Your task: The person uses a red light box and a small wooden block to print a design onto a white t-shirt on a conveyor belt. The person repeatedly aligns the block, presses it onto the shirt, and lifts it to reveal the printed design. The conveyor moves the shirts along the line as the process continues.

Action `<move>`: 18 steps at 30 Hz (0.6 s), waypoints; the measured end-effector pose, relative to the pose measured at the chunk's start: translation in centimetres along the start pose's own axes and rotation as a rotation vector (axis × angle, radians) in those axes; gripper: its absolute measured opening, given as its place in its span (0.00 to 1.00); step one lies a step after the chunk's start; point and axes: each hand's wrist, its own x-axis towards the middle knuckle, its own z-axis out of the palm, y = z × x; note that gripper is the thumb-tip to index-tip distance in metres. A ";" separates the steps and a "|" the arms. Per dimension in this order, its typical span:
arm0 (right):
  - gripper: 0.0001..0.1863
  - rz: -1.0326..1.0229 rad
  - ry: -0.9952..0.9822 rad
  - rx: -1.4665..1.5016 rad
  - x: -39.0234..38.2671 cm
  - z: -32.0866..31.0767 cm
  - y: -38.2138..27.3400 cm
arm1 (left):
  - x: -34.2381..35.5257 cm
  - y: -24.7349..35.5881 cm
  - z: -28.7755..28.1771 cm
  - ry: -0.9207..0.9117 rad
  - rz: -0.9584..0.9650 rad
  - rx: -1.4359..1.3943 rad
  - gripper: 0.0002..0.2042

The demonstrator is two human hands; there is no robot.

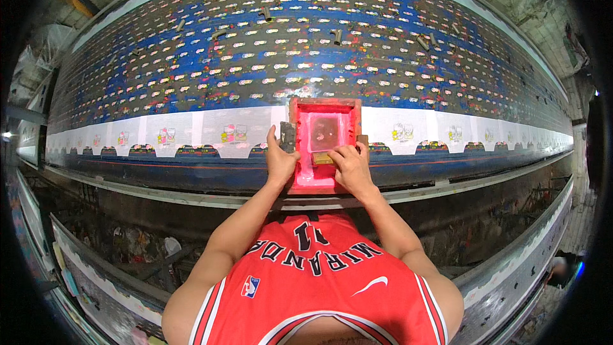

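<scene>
A screen-printing frame (324, 101) with reddish edges lies across the strip of white fabric (261, 120) in front of me, bright pink ink (306, 167) spread inside it. My left hand (281, 161) grips the frame's left side by a dark block (288, 135). Inside the frame, my right hand (352, 167) has its fingers closed on a squeegee (324, 158) with a yellowish-brown handle, which sits on the mesh near the middle. Its blade is hidden by the handle and fingers. Beside the right hand, a brown block (363, 140) sticks out from the frame's right side.
Small cartoon prints (234, 133) line the white fabric on both sides. Behind it stretches a long dark-and-blue table (249, 51) with rows of small prints and several short grey tube-like pieces (337, 37). A metal rail (191, 199) runs along its near edge, before a dark gap.
</scene>
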 end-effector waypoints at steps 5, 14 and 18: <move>0.18 -0.002 0.012 0.016 -0.1 0.1 0.6 | 0.1 0.7 0.2 -0.028 -0.070 0.004 0.52; 0.19 0.002 0.024 0.005 -0.2 0.4 0.3 | 0.4 2.1 -0.5 -0.083 -0.065 0.019 0.50; 0.19 0.012 0.038 0.001 -0.1 0.3 0.0 | 0.5 1.9 -0.6 -0.095 -0.076 -0.002 0.49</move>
